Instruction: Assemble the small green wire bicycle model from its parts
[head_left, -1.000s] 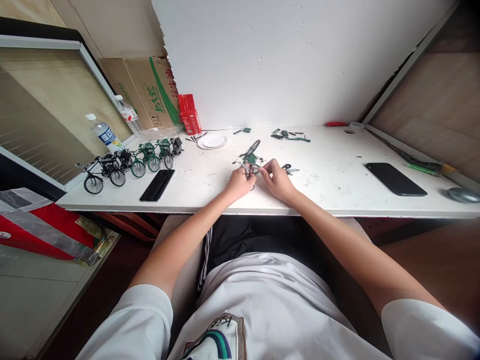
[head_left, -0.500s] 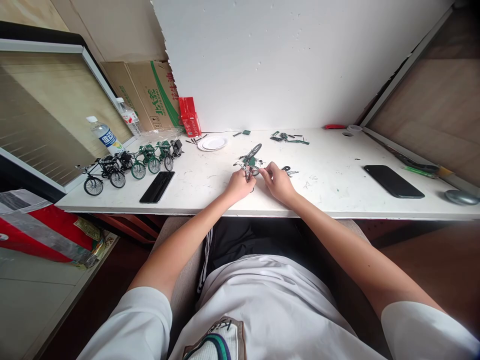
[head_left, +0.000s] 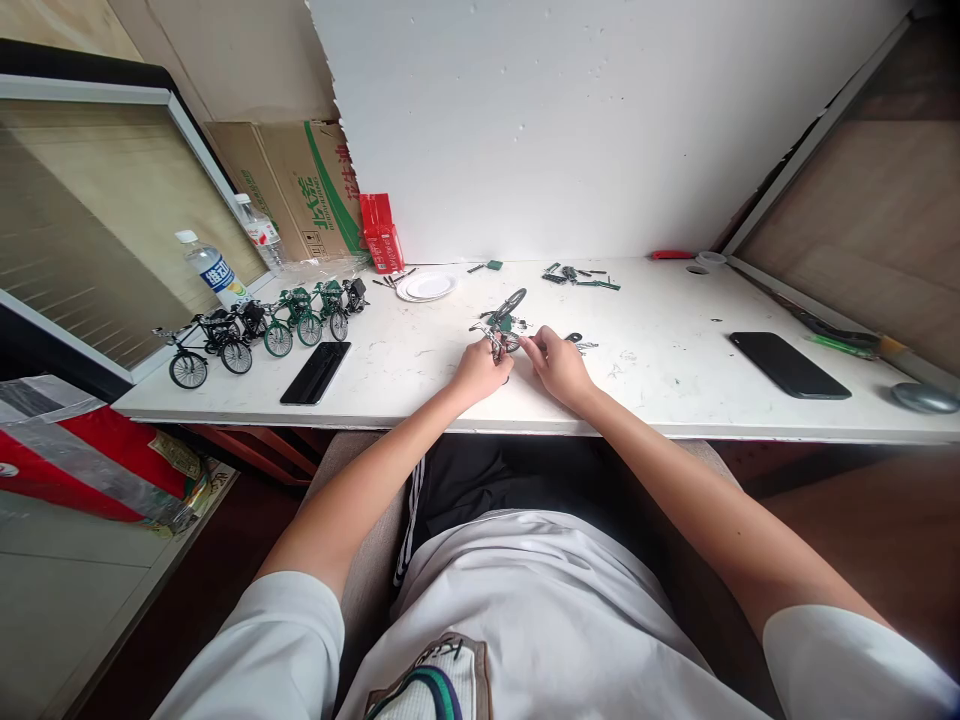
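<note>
Near the front edge of the white table (head_left: 645,390), my left hand (head_left: 482,368) is closed on a small green model bicycle (head_left: 504,322). One of its wheels sticks up and away from me, and its silvery handlebar shows above my fingers. My right hand (head_left: 559,365) is at the bicycle's right side, thumb and forefinger pinched together by its lower wheel. Whatever lies between those fingertips is too small to make out. Just beyond my right hand lie small black and silver parts (head_left: 583,343).
Finished-looking model bicycles (head_left: 214,345) stand at left beside a phone (head_left: 316,373) and a bottle (head_left: 214,268). White plates (head_left: 427,286), loose green parts (head_left: 581,275) and a red box (head_left: 382,235) lie at the back. Another phone (head_left: 789,364) is at right.
Both hands keep almost the same hold and place on the model bicycle. The whole view has shifted very slightly.
</note>
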